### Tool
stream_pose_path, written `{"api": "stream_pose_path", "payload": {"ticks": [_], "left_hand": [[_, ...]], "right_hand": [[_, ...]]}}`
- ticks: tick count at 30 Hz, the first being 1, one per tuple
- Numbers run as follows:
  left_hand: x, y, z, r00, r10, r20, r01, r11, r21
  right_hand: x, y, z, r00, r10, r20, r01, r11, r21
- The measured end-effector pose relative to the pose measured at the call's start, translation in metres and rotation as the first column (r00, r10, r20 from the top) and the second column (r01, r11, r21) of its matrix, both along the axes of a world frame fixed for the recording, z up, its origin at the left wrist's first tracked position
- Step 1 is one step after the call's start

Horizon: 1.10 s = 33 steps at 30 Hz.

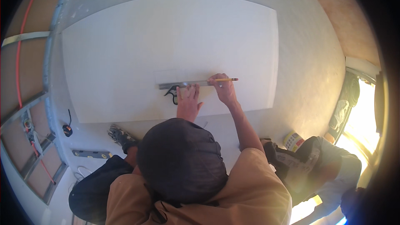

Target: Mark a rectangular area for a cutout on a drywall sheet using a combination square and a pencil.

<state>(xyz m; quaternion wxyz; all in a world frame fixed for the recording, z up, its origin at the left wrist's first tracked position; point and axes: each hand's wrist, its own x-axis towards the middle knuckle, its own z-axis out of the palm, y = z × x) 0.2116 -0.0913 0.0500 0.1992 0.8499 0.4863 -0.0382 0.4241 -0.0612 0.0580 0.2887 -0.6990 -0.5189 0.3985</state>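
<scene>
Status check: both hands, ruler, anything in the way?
Left hand pressing on metal ruler. Right hand gripping pencil. Ruler flat on white panel. Tape measure off panel, left side, not in the way.

The left hand (pixel 188 104) lies palm down over the near edge of the board (pixel 125 50), about midway along it, its fingers slightly spread and pointing toward the far edge, the thumb angled out to the right, the forearm hidden beneath the head (pixel 179 158). The right forearm (pixel 243 127), bare and bent at the elbow, slants forward and leftward across the near edge, to the left of the near right corner. Beyond its wrist, the right hand (pixel 225 91) is curled, thumb and forefinger pinched together in a writing grip.
</scene>
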Motion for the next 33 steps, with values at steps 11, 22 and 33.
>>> {"api": "stream_pose_path", "payload": {"ticks": [11,22,33], "left_hand": [[-0.002,-0.002,-0.005,1.0,-0.006,0.026,0.006,1.0,-0.026],[0.0,0.001,0.004,1.0,-0.002,-0.001,0.002,1.0,0.004],[0.006,-0.002,0.005,1.0,0.005,0.009,-0.005,1.0,0.024]], "right_hand": [[-0.06,0.017,-0.018,0.995,0.089,-0.043,-0.087,0.995,0.039],[0.003,-0.001,0.003,0.996,-0.043,0.079,0.042,0.999,0.02],[0.016,-0.01,0.002,0.951,-0.256,-0.173,0.261,0.965,0.003]]}}
